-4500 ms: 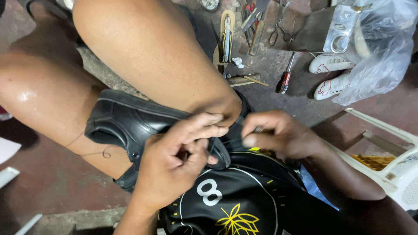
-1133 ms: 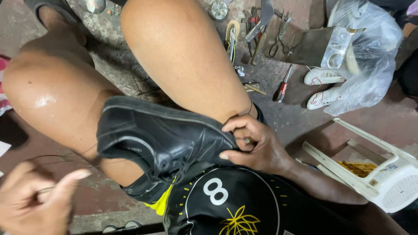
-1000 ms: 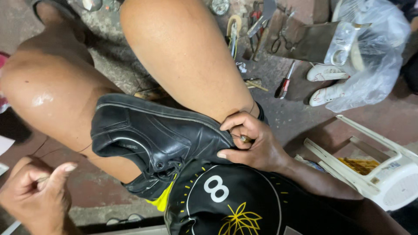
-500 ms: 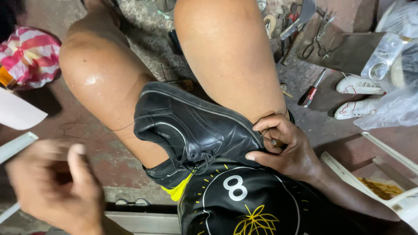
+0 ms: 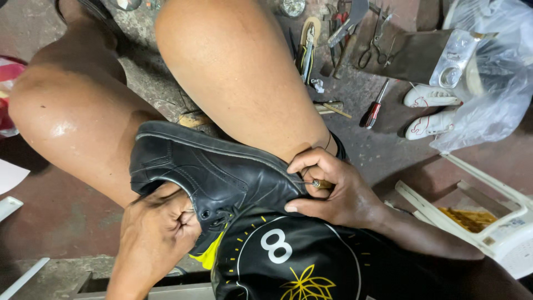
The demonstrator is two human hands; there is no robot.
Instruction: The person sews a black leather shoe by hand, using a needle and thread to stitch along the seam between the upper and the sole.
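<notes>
Shoe: black leather shoe [image 5: 216, 172] lies on its side at the centre of the frame, wedged between the 2 bare knees, sole edge toward the upper leg.
Left hand: left hand [image 5: 158, 233], lower left of centre, is tucked into the shoe opening; its fingers are hidden inside, so I cannot tell how they are set.
Right hand: right hand [image 5: 338, 191], right of centre, has its fingers closed narrow on a small wooden-handled awl [image 5: 316, 183], whose metal tip touches the seam where upper meets sole.
Doing it well: judging from the grip, the tip should enter square to the seam while the inner hand backs the leather and stays out of the tip's line; the knees should keep the shoe from rolling.
Floor: concrete floor [image 5: 55, 211] carries a red-handled screwdriver [image 5: 373, 108], scissors [image 5: 375, 47] and pliers [image 5: 306, 44] in the upper right.
Nearby: 2 small white shoes [image 5: 430, 108] beside a clear plastic bag [image 5: 494, 78]; white plastic crate [image 5: 488, 222] at the right edge.
</notes>
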